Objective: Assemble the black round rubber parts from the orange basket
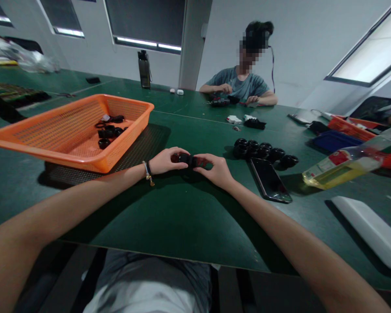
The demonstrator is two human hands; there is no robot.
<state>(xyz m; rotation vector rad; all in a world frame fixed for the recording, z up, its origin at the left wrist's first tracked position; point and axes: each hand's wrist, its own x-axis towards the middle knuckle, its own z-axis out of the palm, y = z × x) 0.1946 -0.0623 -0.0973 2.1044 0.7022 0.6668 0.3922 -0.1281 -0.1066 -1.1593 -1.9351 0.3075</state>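
My left hand (pixel 165 161) and my right hand (pixel 216 168) meet over the green table (pixel 182 213), both gripping one small black and red part (pixel 193 161) between the fingertips. The left hand holds its black end, the right hand its reddish end. A beaded bracelet sits on my left wrist. An orange mesh basket (pixel 52 139) with several black ring-shaped parts (pixel 109 130) stands to the left of my hands. A cluster of several black round parts (pixel 263 152) lies to the right, just behind a dark phone (pixel 270 179).
A plastic bottle of yellow liquid (pixel 345 167) lies on its side at the right, with a white flat object (pixel 368 230) nearer the table edge. Across the table a person (pixel 243 82) handles small parts. A dark drink bottle (pixel 144 69) stands at the back; red and blue trays (pixel 339 139) sit far right.
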